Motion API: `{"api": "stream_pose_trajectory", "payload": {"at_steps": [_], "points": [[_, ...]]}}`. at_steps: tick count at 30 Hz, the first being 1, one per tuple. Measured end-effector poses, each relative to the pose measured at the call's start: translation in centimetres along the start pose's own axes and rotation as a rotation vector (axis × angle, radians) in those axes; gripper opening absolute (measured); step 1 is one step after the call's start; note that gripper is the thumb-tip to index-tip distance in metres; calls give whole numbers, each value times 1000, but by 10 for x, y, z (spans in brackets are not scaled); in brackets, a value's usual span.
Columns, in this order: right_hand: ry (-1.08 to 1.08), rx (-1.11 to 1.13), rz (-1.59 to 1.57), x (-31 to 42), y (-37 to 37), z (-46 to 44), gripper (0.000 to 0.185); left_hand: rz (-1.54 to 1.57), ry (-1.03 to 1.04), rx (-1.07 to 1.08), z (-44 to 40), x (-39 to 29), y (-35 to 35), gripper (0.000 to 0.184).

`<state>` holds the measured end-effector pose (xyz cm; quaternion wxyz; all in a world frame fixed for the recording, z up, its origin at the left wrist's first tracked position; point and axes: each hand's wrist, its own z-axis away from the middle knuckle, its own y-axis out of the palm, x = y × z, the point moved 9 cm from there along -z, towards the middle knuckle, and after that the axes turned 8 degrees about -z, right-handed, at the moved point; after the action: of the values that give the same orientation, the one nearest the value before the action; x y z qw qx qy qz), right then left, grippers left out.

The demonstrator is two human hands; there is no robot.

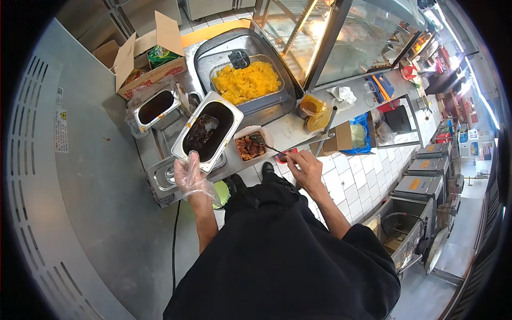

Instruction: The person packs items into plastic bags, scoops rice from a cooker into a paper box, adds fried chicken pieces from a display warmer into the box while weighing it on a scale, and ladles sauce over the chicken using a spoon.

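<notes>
A clear plastic glove covers my left hand [191, 175], which grips the near end of a metal pan [235, 116] holding dark sauce [204, 136]. The pan is tilted over the counter. My bare right hand [305, 169] pinches the handle of a dark spoon [271, 149]. The spoon's bowl rests in a white paper box [260, 131] of browned, sauced food pieces [248, 149], just right of the pan. Left of the pan, a second metal container of dark sauce [156, 106] sits partly wrapped in plastic.
Behind the pan is a tray of yellow food [248, 81] with black tongs [239, 59]. An open cardboard box [154, 70] stands back left, a glass display case [352, 42] back right. A yellow-stained container [316, 120] is at right. Fryers [424, 184] line the far right.
</notes>
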<state>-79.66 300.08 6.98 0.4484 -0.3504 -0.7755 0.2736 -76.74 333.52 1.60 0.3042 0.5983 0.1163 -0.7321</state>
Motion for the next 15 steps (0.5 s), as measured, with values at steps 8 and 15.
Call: {"api": "stream_pose_trajectory", "payload": {"at_steps": [8,15], "points": [[-2,-35,-21,-4,-8,2,11,22,-8,-17,4,2,2,28],[35,-7,-39,-14,1,5,8,22,-8,-41,6,3,0,28]]}}
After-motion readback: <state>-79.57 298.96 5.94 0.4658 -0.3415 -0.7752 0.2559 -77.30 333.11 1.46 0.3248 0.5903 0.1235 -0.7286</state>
